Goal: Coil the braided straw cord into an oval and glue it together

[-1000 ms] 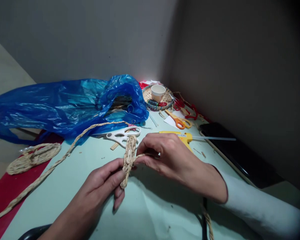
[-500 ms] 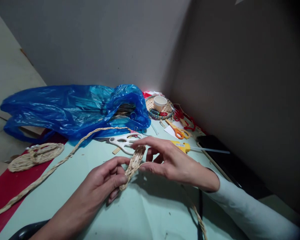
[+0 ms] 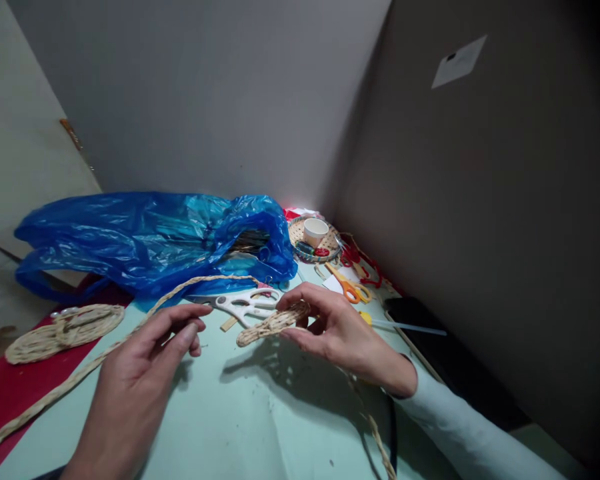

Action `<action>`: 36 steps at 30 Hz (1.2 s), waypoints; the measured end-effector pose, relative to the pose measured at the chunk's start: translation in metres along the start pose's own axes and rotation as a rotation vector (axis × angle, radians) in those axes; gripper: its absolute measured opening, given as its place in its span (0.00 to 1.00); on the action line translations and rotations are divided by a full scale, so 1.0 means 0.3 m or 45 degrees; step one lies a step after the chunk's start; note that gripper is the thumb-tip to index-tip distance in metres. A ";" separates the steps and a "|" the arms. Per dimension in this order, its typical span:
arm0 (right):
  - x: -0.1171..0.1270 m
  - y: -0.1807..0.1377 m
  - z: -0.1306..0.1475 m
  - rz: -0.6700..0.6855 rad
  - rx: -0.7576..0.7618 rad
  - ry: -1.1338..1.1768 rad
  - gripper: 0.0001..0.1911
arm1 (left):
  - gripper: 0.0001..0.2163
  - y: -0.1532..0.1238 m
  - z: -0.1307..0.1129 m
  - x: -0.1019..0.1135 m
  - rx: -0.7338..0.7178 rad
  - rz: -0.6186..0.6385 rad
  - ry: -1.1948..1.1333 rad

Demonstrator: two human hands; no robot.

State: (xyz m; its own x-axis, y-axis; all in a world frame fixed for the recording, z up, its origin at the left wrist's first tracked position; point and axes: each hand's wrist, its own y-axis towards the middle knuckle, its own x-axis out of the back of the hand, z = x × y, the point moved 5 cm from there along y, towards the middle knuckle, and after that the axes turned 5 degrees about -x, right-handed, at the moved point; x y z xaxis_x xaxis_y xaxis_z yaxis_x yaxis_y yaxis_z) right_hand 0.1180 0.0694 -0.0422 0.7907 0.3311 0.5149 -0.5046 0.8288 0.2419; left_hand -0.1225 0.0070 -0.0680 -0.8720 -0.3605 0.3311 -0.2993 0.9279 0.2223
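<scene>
A small oval piece of coiled, braided straw [image 3: 273, 324] is pinched between the thumb and fingers of my right hand [image 3: 333, 330], raised over the pale green table covering. It lies nearly level, its long side running left to right. My left hand [image 3: 155, 360] is apart from it on the left, thumb and fingers loosely spread with nothing between them. A length of straw braid [image 3: 375, 430] trails below my right wrist. Beyond the hands lie white-handled scissors [image 3: 245, 303]. A miniature straw slipper [image 3: 65, 332] with pearl-like beads rests at the left.
A blue plastic bag [image 3: 145, 237] holding dark strands sits at the back. A long straw braid [image 3: 95, 360] crosses the left side. Behind my right hand are orange scissors [image 3: 347, 287], a woven tray [image 3: 337, 250] bearing a paper cup [image 3: 315, 231], and a dark flat device [image 3: 450, 367].
My left hand has let go of the straw piece and drawn back left. My right hand now holds it alone, turned from steep to nearly level. The view has tilted up slightly.
</scene>
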 end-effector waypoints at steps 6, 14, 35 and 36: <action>-0.007 -0.024 0.046 -0.002 0.118 0.021 0.11 | 0.11 -0.043 -0.061 -0.012 -0.316 -0.035 0.027; -0.034 -0.048 0.067 0.042 0.172 -0.006 0.10 | 0.23 -0.111 -0.100 -0.093 -0.959 0.140 0.423; -0.074 -0.091 0.127 0.059 0.451 -0.031 0.09 | 0.13 -0.150 -0.170 -0.107 -1.221 0.147 0.429; -0.075 -0.090 0.124 0.064 0.447 -0.032 0.10 | 0.12 -0.149 -0.171 -0.107 -1.254 0.140 0.444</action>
State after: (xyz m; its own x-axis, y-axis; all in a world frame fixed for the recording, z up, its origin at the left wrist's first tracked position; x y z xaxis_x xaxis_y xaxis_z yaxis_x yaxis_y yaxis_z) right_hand 0.1010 0.0226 -0.0296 0.7553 0.3527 0.5524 -0.6344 0.6049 0.4812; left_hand -0.0612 -0.0278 -0.0417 -0.6684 -0.4316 0.6058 0.3586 0.5266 0.7708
